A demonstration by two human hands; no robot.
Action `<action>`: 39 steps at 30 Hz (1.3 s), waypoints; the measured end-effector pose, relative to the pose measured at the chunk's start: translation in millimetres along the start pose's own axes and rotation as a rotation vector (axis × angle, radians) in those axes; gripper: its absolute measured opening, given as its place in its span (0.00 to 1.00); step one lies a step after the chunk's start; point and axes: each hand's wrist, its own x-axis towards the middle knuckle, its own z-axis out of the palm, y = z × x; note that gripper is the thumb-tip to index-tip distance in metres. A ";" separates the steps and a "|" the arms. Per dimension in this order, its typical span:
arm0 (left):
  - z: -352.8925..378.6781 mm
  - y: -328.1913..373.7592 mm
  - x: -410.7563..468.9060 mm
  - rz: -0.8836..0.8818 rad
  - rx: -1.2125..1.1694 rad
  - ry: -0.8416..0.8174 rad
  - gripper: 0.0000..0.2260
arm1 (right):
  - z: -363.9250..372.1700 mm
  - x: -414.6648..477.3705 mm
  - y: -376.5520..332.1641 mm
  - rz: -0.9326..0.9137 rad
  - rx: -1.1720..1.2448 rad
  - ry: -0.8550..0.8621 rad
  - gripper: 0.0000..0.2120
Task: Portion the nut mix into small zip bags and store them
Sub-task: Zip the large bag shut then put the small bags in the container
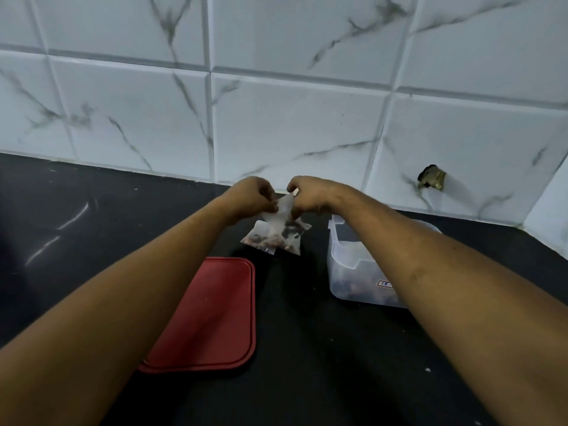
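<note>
Near the back edge of the dark table point(92, 216), the left hand point(254, 195) and the right hand point(311, 196) each pinch the top of a small clear plastic zip bag point(278, 236) holding brown nut mix. Its bottom hangs just above the table. A flat red rectangular lid point(215, 318) lies nearer the front, left of a clear plastic container point(345, 272) partly under the right forearm.

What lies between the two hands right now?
In the head view, the top of the zip bag lies between the left hand and the right hand; both pinch it.
</note>
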 end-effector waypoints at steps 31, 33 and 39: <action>52.9 7.5 -9.1 -0.168 0.487 0.018 0.07 | -73.1 -137.8 115.4 0.238 0.153 -0.110 0.11; 53.8 7.6 -9.0 -0.119 0.454 0.069 0.09 | -65.7 -137.8 113.8 0.261 0.078 -0.085 0.14; 45.7 17.9 -9.8 -0.015 0.376 0.104 0.09 | -63.0 -142.6 100.1 0.205 -0.286 0.047 0.18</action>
